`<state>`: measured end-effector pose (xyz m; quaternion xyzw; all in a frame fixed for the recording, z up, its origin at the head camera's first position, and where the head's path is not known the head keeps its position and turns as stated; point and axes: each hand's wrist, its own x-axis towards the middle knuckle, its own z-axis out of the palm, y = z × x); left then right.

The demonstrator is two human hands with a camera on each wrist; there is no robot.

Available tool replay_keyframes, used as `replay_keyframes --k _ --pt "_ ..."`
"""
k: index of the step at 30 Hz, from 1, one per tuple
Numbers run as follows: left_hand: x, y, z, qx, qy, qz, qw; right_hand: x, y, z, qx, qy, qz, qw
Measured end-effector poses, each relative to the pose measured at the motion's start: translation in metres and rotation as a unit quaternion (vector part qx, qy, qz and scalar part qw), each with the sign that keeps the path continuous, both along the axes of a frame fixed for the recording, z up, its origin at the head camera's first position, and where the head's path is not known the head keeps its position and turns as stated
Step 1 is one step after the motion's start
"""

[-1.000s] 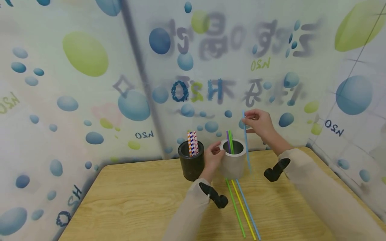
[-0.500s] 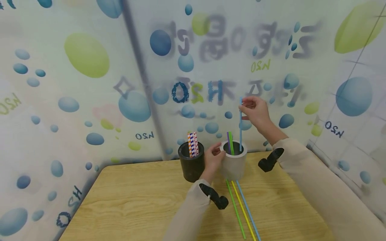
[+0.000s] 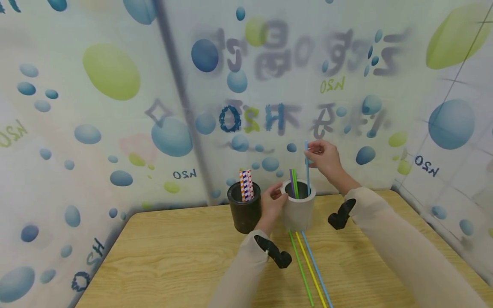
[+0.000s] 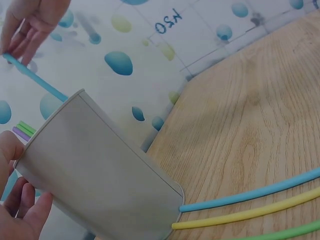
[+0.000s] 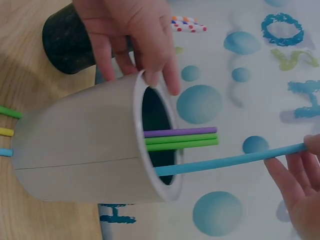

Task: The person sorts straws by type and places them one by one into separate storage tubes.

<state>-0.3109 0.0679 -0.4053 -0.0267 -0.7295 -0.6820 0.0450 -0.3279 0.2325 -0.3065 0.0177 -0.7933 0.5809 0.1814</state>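
Observation:
A blue straw (image 3: pixel 307 171) stands with its lower end inside the white cup (image 3: pixel 297 216). My right hand (image 3: pixel 323 158) pinches its upper end between thumb and fingers. Beside the cup's left side, my left hand (image 3: pixel 272 207) grips the rim, thumb in front and fingers behind, as the right wrist view also shows. One purple straw (image 5: pixel 180 132) and two green straws (image 5: pixel 182 142) lean inside the same cup, their tops above the rim. On the table before the cup lie a green straw (image 3: pixel 301 267), a yellow straw (image 3: pixel 310 267) and another blue straw (image 3: pixel 317 267), side by side.
A black cup (image 3: pixel 245 216) with several patterned paper straws (image 3: pixel 246 185) stands just left of my left hand. Behind the wooden table (image 3: pixel 165 256) hangs a bubble-patterned backdrop (image 3: pixel 173 85), close to both cups.
My right hand has lifted the blue straw from beside the white cup, moved it left over the opening, then lowered its end inside. The left hand keeps its place at the rim.

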Motion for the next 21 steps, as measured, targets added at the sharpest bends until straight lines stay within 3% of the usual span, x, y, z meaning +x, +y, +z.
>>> replay_keyframes --k 13,21 --pt "-0.001 0.001 -0.001 0.002 0.019 0.003 0.9998 -0.001 0.004 -0.025 0.005 -0.091 0.027 0.996" --pt "-0.001 0.0 -0.002 0.006 0.013 -0.004 0.9999 -0.003 0.002 -0.035 0.041 -0.147 0.035 0.988"
